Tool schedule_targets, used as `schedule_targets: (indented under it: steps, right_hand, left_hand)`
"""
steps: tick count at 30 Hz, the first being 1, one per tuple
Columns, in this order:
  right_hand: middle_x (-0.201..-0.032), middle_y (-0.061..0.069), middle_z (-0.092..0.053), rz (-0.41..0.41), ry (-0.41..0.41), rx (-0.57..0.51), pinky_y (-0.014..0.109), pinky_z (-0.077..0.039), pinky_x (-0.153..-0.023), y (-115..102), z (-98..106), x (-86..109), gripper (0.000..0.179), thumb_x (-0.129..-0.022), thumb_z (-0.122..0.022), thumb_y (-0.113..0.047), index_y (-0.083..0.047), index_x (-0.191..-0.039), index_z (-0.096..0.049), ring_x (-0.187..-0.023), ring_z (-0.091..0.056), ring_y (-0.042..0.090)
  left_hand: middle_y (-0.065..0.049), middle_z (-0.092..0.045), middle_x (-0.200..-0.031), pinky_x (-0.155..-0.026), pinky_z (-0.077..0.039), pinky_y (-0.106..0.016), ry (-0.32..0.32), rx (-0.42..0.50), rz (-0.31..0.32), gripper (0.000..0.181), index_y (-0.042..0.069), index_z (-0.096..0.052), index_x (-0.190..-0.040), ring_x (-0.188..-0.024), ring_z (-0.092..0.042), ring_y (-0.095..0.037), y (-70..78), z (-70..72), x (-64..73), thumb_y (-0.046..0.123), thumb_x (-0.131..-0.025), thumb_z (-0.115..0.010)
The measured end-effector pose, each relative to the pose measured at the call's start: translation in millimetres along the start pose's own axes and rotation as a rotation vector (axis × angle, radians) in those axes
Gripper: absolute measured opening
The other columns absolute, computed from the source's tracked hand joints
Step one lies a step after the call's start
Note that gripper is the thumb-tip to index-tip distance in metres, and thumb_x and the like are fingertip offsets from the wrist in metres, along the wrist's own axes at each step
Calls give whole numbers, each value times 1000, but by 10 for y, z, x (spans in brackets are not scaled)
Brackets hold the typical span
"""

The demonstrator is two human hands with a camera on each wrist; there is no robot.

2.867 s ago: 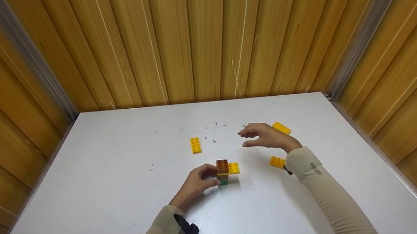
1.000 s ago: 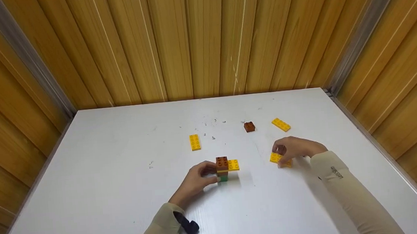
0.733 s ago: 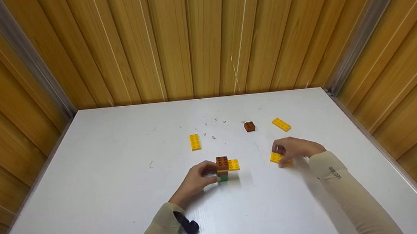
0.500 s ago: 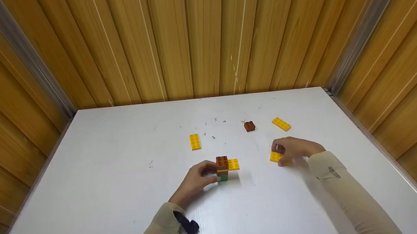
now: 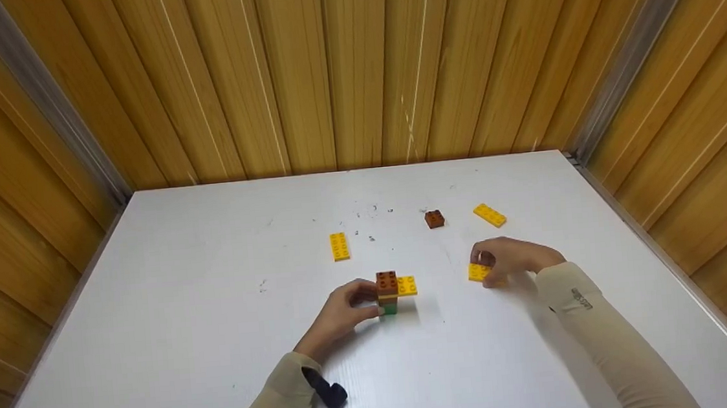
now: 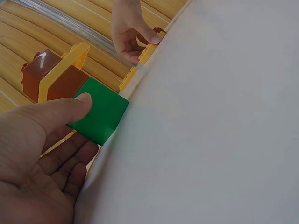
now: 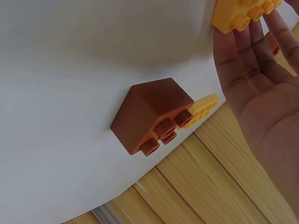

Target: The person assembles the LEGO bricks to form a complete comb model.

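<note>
My left hand [image 5: 338, 315] grips a small stack of toy building bricks standing on the table. The thumb lies on its green bottom brick [image 6: 103, 112]. Above that come a brown brick [image 6: 68, 83], a yellow plate [image 5: 407, 285] jutting out to the right, and a brown top brick [image 5: 386, 282]. Off to the right, my right hand [image 5: 516, 258] pinches a yellow studded plate [image 5: 478, 272] at the table surface, covering its right end. A brown brick [image 7: 152, 112] shows close by in the right wrist view; my arm may hide it in the head view.
On the white table [image 5: 204, 320], a loose brown brick [image 5: 435, 218] lies at the back, right of centre. One yellow plate [image 5: 339, 246] rests behind the stack, another yellow plate [image 5: 489, 215] at the back right. Wood-patterned walls [image 5: 353, 68] enclose the back and sides.
My right hand has moved from the back, where it covered the brown brick, down and right onto the yellow plate and pinches it. The left hand and stack stay put.
</note>
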State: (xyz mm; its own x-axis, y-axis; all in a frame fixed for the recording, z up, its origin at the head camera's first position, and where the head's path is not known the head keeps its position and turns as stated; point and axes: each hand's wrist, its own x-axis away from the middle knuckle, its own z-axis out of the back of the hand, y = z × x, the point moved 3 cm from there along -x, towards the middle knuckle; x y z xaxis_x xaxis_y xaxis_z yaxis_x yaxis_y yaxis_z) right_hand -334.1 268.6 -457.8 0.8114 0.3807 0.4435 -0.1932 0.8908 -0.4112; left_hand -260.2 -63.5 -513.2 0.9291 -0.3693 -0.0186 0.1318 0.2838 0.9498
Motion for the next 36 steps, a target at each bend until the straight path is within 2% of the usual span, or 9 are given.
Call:
schedule_targets:
  steps: [7, 18, 24, 31, 36]
  right_hand:
    - [-104, 1, -60, 21, 11, -13, 42, -45, -92, -33, 1, -7, 35, -80, -78, -19, -18, -110, -61, -97, -50, 21]
    - [-103, 3, -60, 131, 45, 18, 39, -44, -88, -99, 24, -29, 35, -78, -79, -19, -14, -109, -64, -95, -51, 21]
    - [-100, 3, -59, 142, 38, 12, 35, -44, -85, -140, 46, -47, 37, -79, -79, -19, -13, -111, -64, -93, -50, 21]
    - [-101, 4, -60, 179, 40, 21, 36, -45, -85, -203, 93, -52, 33, -81, -76, -13, -13, -112, -65, -93, -51, 20]
    - [-101, 4, -60, 195, 45, 35, 36, -45, -85, -253, 119, -52, 34, -81, -76, -14, -13, -114, -65, -94, -52, 20]
  left_hand:
    - [-10, -65, -115, -97, -49, -41, -5, -9, -7, 37, 7, -62, -117, -107, -62, -24, -6, 7, -9, 15, -82, -74]
    - [-5, -65, -116, -99, -46, -40, -15, 16, 8, 38, 11, -62, -117, -108, -61, -20, -3, 10, 17, 20, -82, -75]
    - [-4, -66, -115, -99, -46, -39, -10, -18, 5, 37, 11, -62, -116, -107, -61, -19, 4, 6, 16, 19, -82, -75]
    - [-5, -66, -115, -98, -47, -39, -8, 4, 6, 36, 11, -62, -116, -106, -61, -20, 6, -1, 15, 17, -82, -74]
    - [-5, -66, -114, -98, -47, -39, -4, 1, 1, 36, 11, -63, -116, -105, -62, -19, 0, -5, 8, 16, -82, -74]
